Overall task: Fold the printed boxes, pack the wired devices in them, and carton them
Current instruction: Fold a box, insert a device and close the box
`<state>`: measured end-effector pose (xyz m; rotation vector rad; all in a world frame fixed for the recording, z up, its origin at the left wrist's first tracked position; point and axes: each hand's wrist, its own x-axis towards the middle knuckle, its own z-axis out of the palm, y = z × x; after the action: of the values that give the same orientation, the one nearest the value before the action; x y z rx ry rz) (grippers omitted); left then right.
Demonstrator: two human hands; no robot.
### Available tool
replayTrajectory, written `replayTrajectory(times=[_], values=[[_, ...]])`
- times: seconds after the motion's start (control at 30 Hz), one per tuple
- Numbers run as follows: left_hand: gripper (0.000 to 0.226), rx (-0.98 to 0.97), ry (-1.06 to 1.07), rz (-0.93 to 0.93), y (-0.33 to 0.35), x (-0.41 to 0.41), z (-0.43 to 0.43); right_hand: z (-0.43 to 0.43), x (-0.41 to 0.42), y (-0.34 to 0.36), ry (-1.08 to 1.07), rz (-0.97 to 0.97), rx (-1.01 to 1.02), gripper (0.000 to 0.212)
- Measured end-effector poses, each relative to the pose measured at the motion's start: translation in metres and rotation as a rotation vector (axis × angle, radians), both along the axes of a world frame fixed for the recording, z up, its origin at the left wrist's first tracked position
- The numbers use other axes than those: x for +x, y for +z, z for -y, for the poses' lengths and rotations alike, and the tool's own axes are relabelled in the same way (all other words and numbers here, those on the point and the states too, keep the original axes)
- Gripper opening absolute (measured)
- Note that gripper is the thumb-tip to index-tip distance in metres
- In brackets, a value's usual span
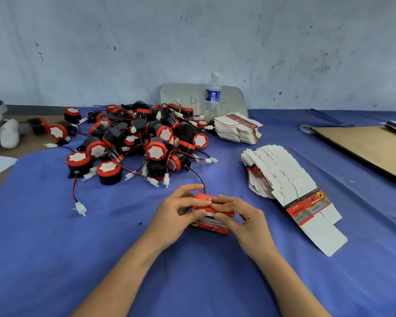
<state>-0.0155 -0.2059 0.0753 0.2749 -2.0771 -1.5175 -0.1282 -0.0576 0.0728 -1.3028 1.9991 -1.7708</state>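
The counter (55, 248), draped in blue cloth, carries everything. The biggest mass on it is the heap of wired devices (142, 143), black bodies with red caps, piled toward the far left with leads and white plugs trailing out. A cardboard sheet (370, 147) lies flat along the right edge. Between it and the middle, a fanned stack of flat boxes (284, 177) runs back from the near right. A smaller stack (236, 130) sits near the far edge, just beside a water bottle (212, 97).

At the middle of the counter, toward the near edge, both forearms reach in and meet on one printed box (212, 226), already folded into shape. The left hand (176, 216) grips its left end with curled fingers, thumb on top. The right hand (245, 223) clasps the right end, fingertips pressing the red top flap.

A dark wire (198, 177) runs from the box's far side back toward the heap, so a device seems to be inside with its lead not fully stowed. This looks like the closing step. The next move calls for tucking that wire in before the flap goes down, or it may be pinched.
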Motion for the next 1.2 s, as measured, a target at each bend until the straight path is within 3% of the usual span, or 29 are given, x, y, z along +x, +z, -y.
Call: replayTrajectory(times=[0.17, 0.43, 0.67, 1.0, 1.2], values=[[0.030, 0.072, -0.036, 0.056, -0.003, 0.001, 0.003, -0.003, -0.003, -0.003, 0.036, -0.093, 0.054, 0.023], [0.036, 0.131, -0.114, 0.090, -0.007, 0.004, 0.010, -0.015, -0.011, 0.001, 0.183, -0.327, 0.220, 0.038], [0.038, 0.141, -0.124, 0.107, -0.006, 0.002, 0.010, -0.022, -0.016, -0.003, 0.275, 0.087, 0.107, 0.054], [0.034, 0.181, -0.165, 0.112, -0.005, 0.004, 0.013, -0.025, -0.027, -0.006, 0.361, 0.206, 0.077, 0.035], [0.035, 0.164, -0.156, 0.111, -0.004, 0.005, 0.011, -0.025, -0.029, -0.002, 0.375, 0.181, 0.089, 0.032]])
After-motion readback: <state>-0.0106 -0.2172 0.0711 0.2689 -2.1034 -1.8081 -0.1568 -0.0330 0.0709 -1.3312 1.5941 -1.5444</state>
